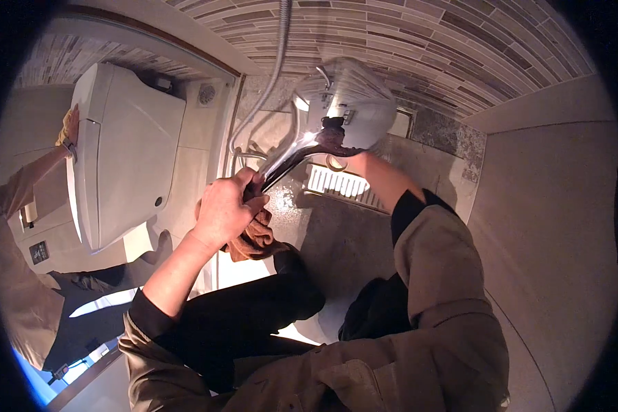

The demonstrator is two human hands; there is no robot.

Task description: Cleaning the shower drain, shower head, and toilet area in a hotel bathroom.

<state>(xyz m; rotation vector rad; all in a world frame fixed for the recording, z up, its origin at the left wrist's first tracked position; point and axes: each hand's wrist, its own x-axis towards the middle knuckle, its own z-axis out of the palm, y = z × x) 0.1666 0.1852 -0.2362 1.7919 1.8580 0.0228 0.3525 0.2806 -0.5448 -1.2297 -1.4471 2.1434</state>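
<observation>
A chrome overhead shower head [371,103] with a broad, mirror-like round plate is before me, and reflections blur its details. Its bright metal arm [288,159] slants down to the left. My left hand [229,208] grips the lower end of that arm, fingers curled around it. A brown cloth [252,239] hangs below the same hand. My right hand [358,160] reaches to the lower edge of the round plate. Only the wrist side of it shows; its fingers are hidden behind the plate, so what they hold is unclear.
A flexible metal shower hose [279,62] hangs from above. Beneath the shower head is a slotted floor drain grate [340,180]. Mosaic tiles [443,36] line the wall. To the left, past a glass panel, another person's hand [73,123] with a yellow cloth touches a white toilet [134,154].
</observation>
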